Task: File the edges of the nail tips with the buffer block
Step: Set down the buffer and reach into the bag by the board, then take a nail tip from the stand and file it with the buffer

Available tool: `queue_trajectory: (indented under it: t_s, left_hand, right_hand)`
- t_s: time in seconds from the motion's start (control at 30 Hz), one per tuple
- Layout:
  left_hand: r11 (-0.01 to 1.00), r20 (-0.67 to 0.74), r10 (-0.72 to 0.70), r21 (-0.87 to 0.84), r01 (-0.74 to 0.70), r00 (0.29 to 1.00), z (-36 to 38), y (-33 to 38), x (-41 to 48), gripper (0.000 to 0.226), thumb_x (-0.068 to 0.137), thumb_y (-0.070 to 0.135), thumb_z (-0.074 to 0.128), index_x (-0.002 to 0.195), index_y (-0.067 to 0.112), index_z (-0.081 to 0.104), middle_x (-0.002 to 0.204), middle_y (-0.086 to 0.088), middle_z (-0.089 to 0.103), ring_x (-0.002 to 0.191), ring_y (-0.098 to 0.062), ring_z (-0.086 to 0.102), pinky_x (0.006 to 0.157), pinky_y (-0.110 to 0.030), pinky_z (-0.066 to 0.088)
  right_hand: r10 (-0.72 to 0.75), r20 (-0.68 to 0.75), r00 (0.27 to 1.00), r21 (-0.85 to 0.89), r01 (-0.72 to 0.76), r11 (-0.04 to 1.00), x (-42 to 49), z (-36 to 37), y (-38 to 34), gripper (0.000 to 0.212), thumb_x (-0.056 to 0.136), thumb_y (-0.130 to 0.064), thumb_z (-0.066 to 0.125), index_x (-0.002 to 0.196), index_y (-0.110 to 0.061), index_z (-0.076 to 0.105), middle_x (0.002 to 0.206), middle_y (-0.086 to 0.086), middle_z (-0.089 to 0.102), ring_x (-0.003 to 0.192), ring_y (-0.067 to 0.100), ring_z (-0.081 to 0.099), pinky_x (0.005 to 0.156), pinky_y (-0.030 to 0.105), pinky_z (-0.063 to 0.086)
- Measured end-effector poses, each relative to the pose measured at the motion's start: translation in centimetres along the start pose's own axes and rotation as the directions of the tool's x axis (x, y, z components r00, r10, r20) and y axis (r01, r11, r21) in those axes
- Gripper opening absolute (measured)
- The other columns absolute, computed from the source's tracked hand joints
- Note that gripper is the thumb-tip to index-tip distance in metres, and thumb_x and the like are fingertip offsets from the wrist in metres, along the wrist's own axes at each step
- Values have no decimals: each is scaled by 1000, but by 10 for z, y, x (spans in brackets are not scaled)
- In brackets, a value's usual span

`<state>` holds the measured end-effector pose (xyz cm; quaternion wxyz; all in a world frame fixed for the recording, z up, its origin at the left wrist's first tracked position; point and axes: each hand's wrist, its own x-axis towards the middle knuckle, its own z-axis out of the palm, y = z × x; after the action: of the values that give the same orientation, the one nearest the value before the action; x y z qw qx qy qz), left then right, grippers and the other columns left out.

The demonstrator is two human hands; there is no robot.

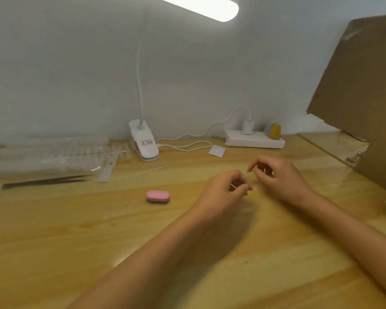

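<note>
The pink oval buffer block (158,196) lies flat on the wooden table (76,241), with neither hand touching it. My left hand (224,192) hovers to its right, fingers curled, pinching a small pale sliver that looks like a clear nail tip (233,186). A little further right, my right hand (279,178) also has curled fingers around a similar pale sliver (265,170). The two hands' fingertips nearly meet. Blur hides the slivers' exact shape. Clear packs of nail tips (54,155) lie at the back left.
Black tweezers (47,181) lie at the left in front of the packs. A white clip lamp (144,143) and a power strip (254,139) stand by the wall. A cardboard box (363,92) fills the right side. Faint clear strips (120,211) lie near the block.
</note>
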<state>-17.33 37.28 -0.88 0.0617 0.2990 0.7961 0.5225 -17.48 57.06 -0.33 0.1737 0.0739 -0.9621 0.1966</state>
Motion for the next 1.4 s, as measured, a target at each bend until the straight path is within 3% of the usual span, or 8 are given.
queue_trajectory:
  t_s: [0.17, 0.3, 0.47, 0.63, 0.87, 1.13, 1.3, 1.4]
  left_hand:
    - [988, -19, 22, 154, -19, 1000, -59, 5, -48, 14, 94, 20, 56, 82, 19, 63, 88, 3, 65, 81, -11, 59, 76, -30, 50]
    - [951, 20, 60, 302, -63, 998, -115, -14, -125, 12, 94, 19, 57, 84, 17, 64, 88, 7, 63, 82, -8, 56, 75, -27, 47]
    - [842, -43, 27, 540, 1, 999, -168, -40, -207, 9, 96, 26, 56, 92, 24, 64, 91, 16, 51, 81, 0, 50, 71, -20, 42]
    - [654, -165, -54, 739, 160, 985, -211, -43, -270, 13, 90, 46, 43, 98, 41, 52, 101, 27, 43, 92, 10, 44, 72, -15, 40]
    - [415, -300, -268, 822, 390, 916, -235, -46, -344, 52, 87, 66, 12, 133, 51, 32, 141, 29, 21, 135, -1, 15, 108, -28, 29]
    - [443, -274, -366, 789, 426, 889, -240, -53, -369, 63, 72, 77, -12, 134, 69, -8, 145, 40, -19, 135, 9, -32, 115, -20, -7]
    - [565, -193, -320, 747, 350, 928, -251, -63, -371, 65, 77, 84, 3, 140, 65, 8, 149, 39, -13, 138, 13, -21, 115, -15, 1]
    - [635, -174, -258, 710, 303, 950, -256, -67, -369, 62, 80, 85, 19, 139, 65, 18, 149, 39, -1, 140, 16, -5, 114, -18, 16]
  right_hand:
    - [-265, 52, 963, 206, 249, 946, -19, 36, -102, 19, 90, -8, 58, 88, -27, 55, 82, -14, 62, 74, 7, 56, 63, 24, 46]
    - [-451, 144, 881, 157, 430, 889, -36, 65, -164, 12, 90, -32, 49, 101, -27, 50, 92, -12, 63, 77, 13, 55, 62, 27, 48]
    - [-647, 217, 731, 68, 650, 757, -30, 100, -232, 18, 92, -26, 54, 110, -25, 56, 104, -6, 64, 88, 15, 60, 59, 26, 37]
    - [-630, 167, 758, 107, 621, 776, -9, 142, -303, 26, 98, -31, 50, 123, -30, 59, 111, -9, 59, 97, 13, 59, 66, 28, 46]
    - [-601, 242, 761, 116, 593, 797, 18, 196, -404, 37, 97, -26, 52, 133, -19, 54, 126, 4, 53, 95, 28, 64, 75, 44, 55]
    - [-510, 307, 803, 313, 421, 851, 29, 205, -432, 45, 85, -44, 69, 125, -27, 57, 116, -4, 55, 98, 17, 60, 80, 38, 54]
    - [-473, 328, 818, 305, 383, 872, 34, 191, -397, 36, 78, -52, 77, 98, -29, 57, 92, -11, 61, 81, 9, 57, 63, 29, 47]
    - [-492, 375, 786, 338, 378, 862, 37, 179, -377, 36, 80, -43, 79, 106, -31, 56, 89, -11, 62, 83, 10, 59, 69, 30, 50]
